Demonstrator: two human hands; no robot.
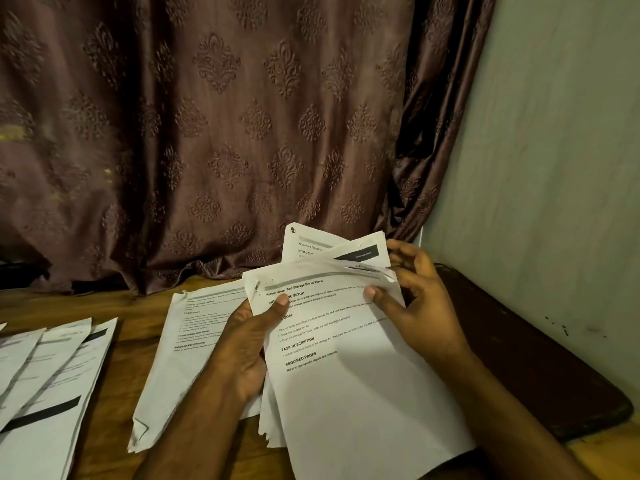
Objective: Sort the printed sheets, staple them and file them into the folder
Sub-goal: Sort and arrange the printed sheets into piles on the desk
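Printed sheets [349, 368] gripped by left hand [249, 344], right hand [412, 299] fanning them.

— Setting, classification?
— Domestic room, in use as a paperwork spot. Evidence: heavy brown curtain [214, 133] with embossed damask motifs, hanging to table level; plain painted wall [540, 168], scuffed low down.
— Furnishings?
— Wooden table [114, 368], warm grain; dark reddish-brown board [540, 368] against the wall. Printed sheets [52, 368] fanned across the tabletop. Dim indoor light.
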